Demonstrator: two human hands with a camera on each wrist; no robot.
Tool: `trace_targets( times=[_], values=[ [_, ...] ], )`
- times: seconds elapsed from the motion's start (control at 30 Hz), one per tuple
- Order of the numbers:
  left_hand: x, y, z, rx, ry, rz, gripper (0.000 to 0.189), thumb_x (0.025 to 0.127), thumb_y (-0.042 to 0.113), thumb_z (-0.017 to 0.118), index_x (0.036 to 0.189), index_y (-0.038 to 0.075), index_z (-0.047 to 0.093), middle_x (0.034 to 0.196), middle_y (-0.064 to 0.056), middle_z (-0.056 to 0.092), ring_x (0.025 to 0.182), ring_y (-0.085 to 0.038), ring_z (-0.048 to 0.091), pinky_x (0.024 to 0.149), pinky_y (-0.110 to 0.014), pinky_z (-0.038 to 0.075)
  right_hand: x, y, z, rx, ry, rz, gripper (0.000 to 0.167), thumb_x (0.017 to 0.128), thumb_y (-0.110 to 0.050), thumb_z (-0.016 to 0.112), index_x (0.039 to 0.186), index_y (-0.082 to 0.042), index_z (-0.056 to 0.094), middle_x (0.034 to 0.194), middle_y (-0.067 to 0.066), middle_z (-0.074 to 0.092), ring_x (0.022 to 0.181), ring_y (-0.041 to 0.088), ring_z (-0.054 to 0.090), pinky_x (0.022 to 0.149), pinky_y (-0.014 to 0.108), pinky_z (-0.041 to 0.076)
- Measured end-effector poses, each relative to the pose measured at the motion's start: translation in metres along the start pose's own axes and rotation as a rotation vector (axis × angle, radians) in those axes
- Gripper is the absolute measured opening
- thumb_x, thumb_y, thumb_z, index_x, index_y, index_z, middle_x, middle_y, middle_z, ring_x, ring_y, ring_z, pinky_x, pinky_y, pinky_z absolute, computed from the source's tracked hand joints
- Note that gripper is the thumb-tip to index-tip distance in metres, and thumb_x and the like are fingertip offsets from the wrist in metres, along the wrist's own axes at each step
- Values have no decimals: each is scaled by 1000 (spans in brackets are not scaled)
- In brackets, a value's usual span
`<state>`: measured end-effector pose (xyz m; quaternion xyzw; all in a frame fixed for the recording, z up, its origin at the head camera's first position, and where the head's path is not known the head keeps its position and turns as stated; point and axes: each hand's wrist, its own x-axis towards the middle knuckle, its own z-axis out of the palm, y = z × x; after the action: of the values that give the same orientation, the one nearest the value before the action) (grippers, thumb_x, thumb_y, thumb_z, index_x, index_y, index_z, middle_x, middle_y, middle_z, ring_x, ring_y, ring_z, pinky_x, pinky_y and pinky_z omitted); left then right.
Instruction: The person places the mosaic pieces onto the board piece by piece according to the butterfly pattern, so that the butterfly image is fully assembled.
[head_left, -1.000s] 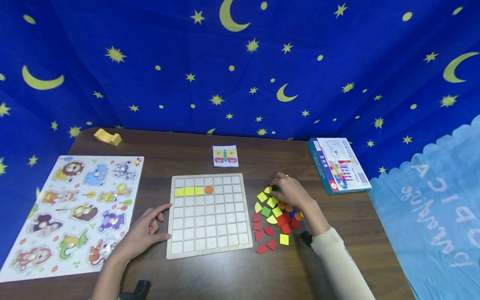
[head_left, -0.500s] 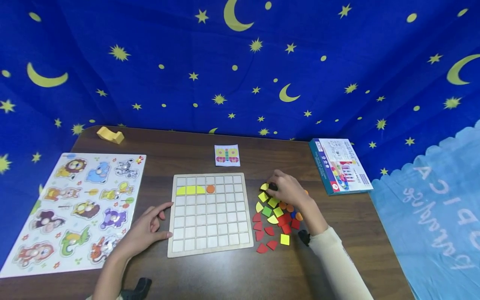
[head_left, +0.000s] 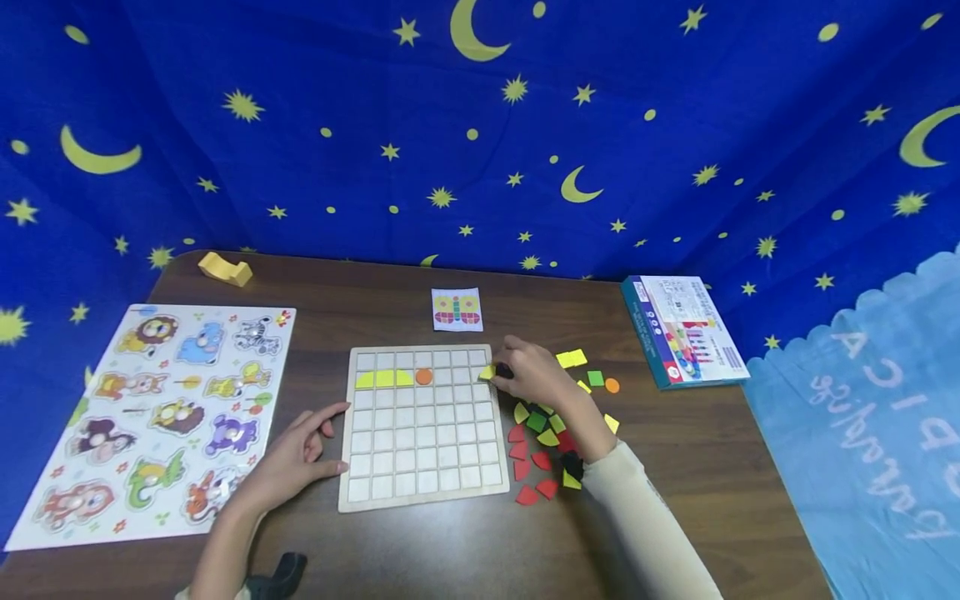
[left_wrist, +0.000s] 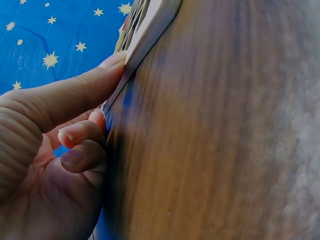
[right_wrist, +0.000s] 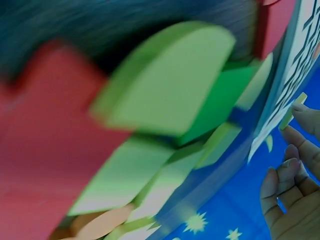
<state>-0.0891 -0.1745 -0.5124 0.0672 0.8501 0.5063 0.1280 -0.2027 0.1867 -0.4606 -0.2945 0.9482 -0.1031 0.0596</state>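
A square wooden grid board (head_left: 425, 459) lies at the middle of the table in the head view. Three yellow pieces (head_left: 384, 378) and an orange disc (head_left: 423, 377) sit in its second row. My left hand (head_left: 296, 462) rests at the board's left edge, thumb and index fingertip touching the rim; in the left wrist view the thumb (left_wrist: 82, 90) presses on that edge. Between thumb and fingers my right hand (head_left: 536, 379) pinches a yellow quarter-circle tile (head_left: 487, 372) over the board's upper right edge. The right wrist view shows this tile (right_wrist: 292, 112) edge-on.
Red quarter-circle tiles (head_left: 527, 495), green squares (head_left: 596, 378) and yellow pieces (head_left: 572, 358) lie scattered right of the board. A butterfly pattern card (head_left: 457, 310) is behind it. An animal puzzle (head_left: 176, 462) lies left, a box (head_left: 682, 329) back right, and a yellow block (head_left: 225, 270) back left.
My right hand has lifted the yellow quarter-circle tile from the pile and moved left to the board's right edge. The left hand has stayed at the board's left edge.
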Motion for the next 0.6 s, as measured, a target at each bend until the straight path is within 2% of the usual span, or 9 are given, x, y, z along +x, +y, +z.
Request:
trace_targets(
  times=[0.13, 0.33, 0.6],
  values=[
    [-1, 1, -1, -1, -8, -17, 81, 75, 9, 83, 146, 5, 45, 102, -9, 46, 65, -7, 38, 61, -24, 36, 11, -11, 3, -5, 0, -42, 26, 87, -24, 76, 105, -6, 76, 91, 4, 58, 69, 12, 47, 62, 26, 43],
    [-2, 3, -1, 16, -4, -37, 82, 74, 9, 84, 146, 6, 45, 102, -8, 46, 65, -8, 38, 62, -24, 36, 24, -23, 7, -29, -16, -94, 25, 88, -25, 75, 106, -7, 76, 97, 4, 61, 75, 11, 54, 69, 29, 49],
    [0, 3, 0, 9, 1, -28, 83, 73, 9, 84, 146, 5, 45, 101, -8, 46, 65, -8, 38, 62, -24, 36, 36, -38, 9, -63, -36, -125, 19, 89, -23, 74, 100, -8, 76, 94, 4, 59, 76, 13, 53, 70, 31, 50]
  ],
)
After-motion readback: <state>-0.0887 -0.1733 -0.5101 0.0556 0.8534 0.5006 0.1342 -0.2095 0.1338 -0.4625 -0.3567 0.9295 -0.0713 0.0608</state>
